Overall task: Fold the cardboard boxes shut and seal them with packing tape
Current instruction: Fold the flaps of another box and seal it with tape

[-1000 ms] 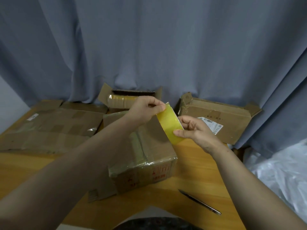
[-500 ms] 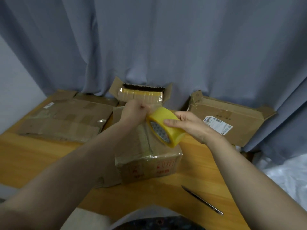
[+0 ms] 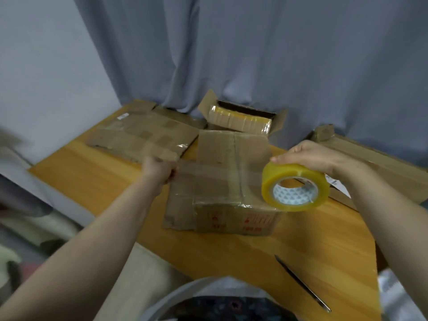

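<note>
- Nearest, by the front edge of the table: a slim dark tool, probably a cutter, too blurred to swear to. Lies well apart from both hands, with neither free to fetch it. Hard to cut from here without dropping something under tension.
- Then the left hand, just left of the box: fingers curled tight, pinching the free end of the tape strip. Slip here and the strip snaps back, sticks to itself and creases.
- Across at the box's right corner, the right hand: fingers curled over the top of the tape roll, thumb hidden, roll on edge just above the corner. Only a top grip, so it could twist and drag the line off the seam.
- Between the two, tape stretched over the folded-down top. Cannot tell whether it touches cardboard yet. Laid slack or crooked: bubbles, wrinkles, a weak seal.
- Box itself unheld and light-looking. May skid or tip under a sideways pull. Loose flap out on the left, right where the sticky side could catch.
- Just beyond the left hand, flattened cardboard: another easy snag for a wandering tape end.
- Farther back, an open box of spare rolls and a second box close behind the right wrist. Little elbow room there, so a bump could jolt the roll.
- Last, the curtain, clear of it all.
</note>
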Motion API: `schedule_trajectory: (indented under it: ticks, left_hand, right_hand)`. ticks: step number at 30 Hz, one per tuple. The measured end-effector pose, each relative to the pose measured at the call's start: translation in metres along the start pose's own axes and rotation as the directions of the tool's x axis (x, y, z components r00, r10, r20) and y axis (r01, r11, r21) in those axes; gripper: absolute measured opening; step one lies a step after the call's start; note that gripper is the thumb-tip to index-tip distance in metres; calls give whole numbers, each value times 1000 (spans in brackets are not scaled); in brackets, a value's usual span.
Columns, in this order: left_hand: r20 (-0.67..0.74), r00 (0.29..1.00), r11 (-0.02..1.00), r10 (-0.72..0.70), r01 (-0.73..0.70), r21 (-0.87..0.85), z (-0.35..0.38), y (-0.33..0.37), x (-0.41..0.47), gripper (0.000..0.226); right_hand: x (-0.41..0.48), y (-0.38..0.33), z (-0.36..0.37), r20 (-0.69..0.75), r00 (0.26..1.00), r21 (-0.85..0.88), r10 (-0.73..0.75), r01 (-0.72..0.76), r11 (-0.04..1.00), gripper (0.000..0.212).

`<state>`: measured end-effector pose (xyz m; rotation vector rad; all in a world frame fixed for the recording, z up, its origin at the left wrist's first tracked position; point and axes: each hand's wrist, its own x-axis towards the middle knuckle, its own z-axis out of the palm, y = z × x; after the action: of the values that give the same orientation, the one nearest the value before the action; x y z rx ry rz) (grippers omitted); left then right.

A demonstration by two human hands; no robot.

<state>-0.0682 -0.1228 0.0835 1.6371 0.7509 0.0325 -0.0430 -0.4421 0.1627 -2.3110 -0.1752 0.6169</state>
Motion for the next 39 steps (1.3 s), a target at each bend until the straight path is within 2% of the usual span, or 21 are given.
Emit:
schedule_trajectory:
  ticks: [5, 8, 10, 12, 16, 27, 31, 35, 38, 39]
  left_hand:
    - [1, 990, 989, -139, 139, -51, -16, -42, -21, 12]
    - [-1, 984, 981, -176, 175, -85, -19, -54, -32, 12]
    - [-3, 982, 975, -190, 188, -114, -19, -58, -36, 19]
    - [-10, 981, 976, -192, 189, -108, -18, -60, -39, 22]
    - [-26, 983, 980, -182, 179, -86, -18, -62, -41, 13]
    - [-35, 981, 980, -193, 191, -54, -18, -71, -32, 18]
    - [-21, 976, 977, -215, 215, 9, -16, -77, -29, 10]
    - [3, 972, 967, -236, 234, 103, -9, -86, -24, 24]
    - [15, 965, 952, -261, 254, 173, 3, -90, -22, 7]
    - [26, 964, 947, -266, 256, 193, 8, -91, -22, 8]
  right_hand:
    - [8, -18, 15, 68, 997, -317, 48, -24, 948, 52]
    - [9, -27, 24, 83, 994, -432, 71, -28, 901, 52]
    - [10, -31, 29, 83, 993, -482, 78, -28, 876, 52]
    - [12, -34, 33, 85, 993, -506, 78, -24, 862, 52]
    - [13, -35, 36, 110, 990, -509, 89, -20, 861, 50]
    - [22, -38, 41, 129, 985, -530, 111, -26, 847, 45]
    - [25, -39, 44, 128, 985, -542, 116, -28, 840, 45]
    - [28, -41, 47, 127, 986, -563, 112, -21, 826, 44]
    - [29, -44, 51, 128, 984, -579, 122, -26, 815, 43]
    - [29, -45, 52, 128, 984, -580, 125, -28, 814, 42]
